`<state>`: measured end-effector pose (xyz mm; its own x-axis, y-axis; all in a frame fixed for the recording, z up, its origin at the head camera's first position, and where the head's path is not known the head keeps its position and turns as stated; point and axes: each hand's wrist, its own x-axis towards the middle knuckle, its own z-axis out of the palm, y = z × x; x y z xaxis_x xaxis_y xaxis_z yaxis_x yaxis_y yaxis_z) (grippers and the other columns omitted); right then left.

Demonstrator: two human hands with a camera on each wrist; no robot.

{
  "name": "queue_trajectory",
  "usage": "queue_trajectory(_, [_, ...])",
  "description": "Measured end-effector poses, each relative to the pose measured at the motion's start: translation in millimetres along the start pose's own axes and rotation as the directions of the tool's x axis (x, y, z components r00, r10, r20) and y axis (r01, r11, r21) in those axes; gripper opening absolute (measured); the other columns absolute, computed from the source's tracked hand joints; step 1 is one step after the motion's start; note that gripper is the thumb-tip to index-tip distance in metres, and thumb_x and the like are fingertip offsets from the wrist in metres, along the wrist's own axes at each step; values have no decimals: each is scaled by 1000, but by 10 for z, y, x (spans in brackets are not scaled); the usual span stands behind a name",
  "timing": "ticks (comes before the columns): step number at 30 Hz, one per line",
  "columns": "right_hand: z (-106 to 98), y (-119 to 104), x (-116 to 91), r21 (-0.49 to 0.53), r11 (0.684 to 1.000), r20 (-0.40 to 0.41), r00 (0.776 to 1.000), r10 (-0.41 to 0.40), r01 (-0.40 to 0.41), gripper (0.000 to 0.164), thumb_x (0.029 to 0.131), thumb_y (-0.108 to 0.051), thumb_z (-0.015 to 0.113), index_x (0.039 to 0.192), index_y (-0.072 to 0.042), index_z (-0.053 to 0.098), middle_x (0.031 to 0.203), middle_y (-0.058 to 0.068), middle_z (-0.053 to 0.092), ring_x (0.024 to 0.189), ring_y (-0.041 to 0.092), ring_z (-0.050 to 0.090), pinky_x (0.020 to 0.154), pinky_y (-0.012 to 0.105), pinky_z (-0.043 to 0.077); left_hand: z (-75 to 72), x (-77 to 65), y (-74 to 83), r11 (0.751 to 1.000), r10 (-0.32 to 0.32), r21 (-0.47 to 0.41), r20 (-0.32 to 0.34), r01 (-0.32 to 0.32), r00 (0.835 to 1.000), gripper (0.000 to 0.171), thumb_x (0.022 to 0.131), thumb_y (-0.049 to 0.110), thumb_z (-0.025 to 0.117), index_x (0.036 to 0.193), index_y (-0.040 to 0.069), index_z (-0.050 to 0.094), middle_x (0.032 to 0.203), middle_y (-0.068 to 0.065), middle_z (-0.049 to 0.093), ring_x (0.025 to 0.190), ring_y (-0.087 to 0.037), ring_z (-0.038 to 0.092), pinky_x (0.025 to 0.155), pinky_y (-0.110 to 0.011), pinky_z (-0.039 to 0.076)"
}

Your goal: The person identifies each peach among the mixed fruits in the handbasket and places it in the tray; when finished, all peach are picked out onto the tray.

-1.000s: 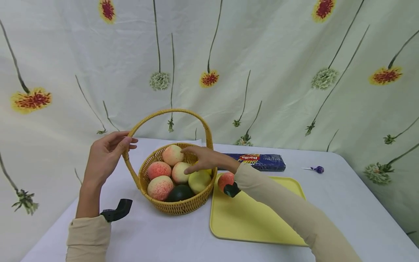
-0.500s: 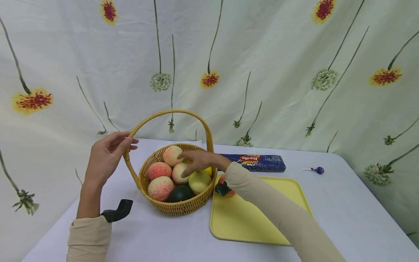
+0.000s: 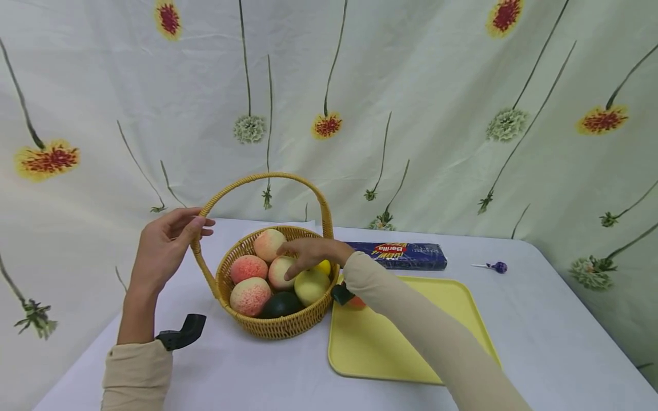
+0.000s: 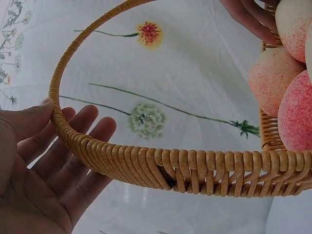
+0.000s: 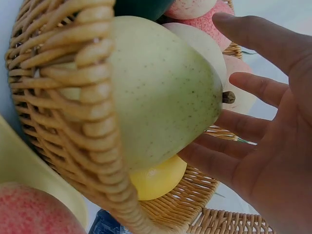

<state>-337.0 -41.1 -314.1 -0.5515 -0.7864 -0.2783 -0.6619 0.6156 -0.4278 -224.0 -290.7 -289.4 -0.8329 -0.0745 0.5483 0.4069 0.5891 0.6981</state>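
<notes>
On the white-covered bench (image 3: 247, 371) stands a wicker basket (image 3: 280, 329) of fruit (image 3: 250, 297), left of a yellow tray (image 3: 382, 348). A blue Barilla pack (image 3: 416, 256) lies behind the tray. I see the left hand (image 3: 165, 246) pinching the basket's handle (image 3: 267, 176) with thumb and fingers; the right hand (image 3: 315, 253) hangs over the fruit, fingers apart, grasping nothing, near the pear (image 5: 161, 92). A lollipop (image 3: 498, 266) lies far right.
</notes>
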Motion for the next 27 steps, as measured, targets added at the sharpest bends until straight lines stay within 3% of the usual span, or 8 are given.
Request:
queue_trajectory(9, [31, -16, 64, -4, 1000, 26, 1000, -1, 1, 65, 90, -30, 67, 146, -15, 38, 149, 8, 38, 125, 18, 44, 98, 28, 42, 1, 1, -6, 1000, -3, 9, 0, 3, 1000, 37, 98, 22, 55, 128, 1, 56, 100, 11, 67, 85, 5, 65, 76, -7, 48])
queue_trajectory(18, [27, -36, 75, -12, 1000, 66, 998, 14, -13, 76, 88, -31, 68, 151, -17, 28, 154, 7, 31, 139, 20, 31, 111, 34, 31, 0, -1, 7, 1000, -8, 5, 4, 8, 1000, 38, 98, 22, 55, 129, 0, 56, 100, 12, 66, 85, 4, 65, 76, -8, 48])
queue_trajectory(27, [37, -67, 63, 9, 998, 82, 995, 64, -65, 69, 88, -32, 69, 145, -17, 34, 149, 8, 36, 132, 19, 40, 103, 32, 39, 4, -3, 2, 1000, -2, 4, 1, 2, 1000, 38, 98, 22, 55, 128, 0, 56, 100, 13, 66, 85, 5, 65, 76, -8, 49])
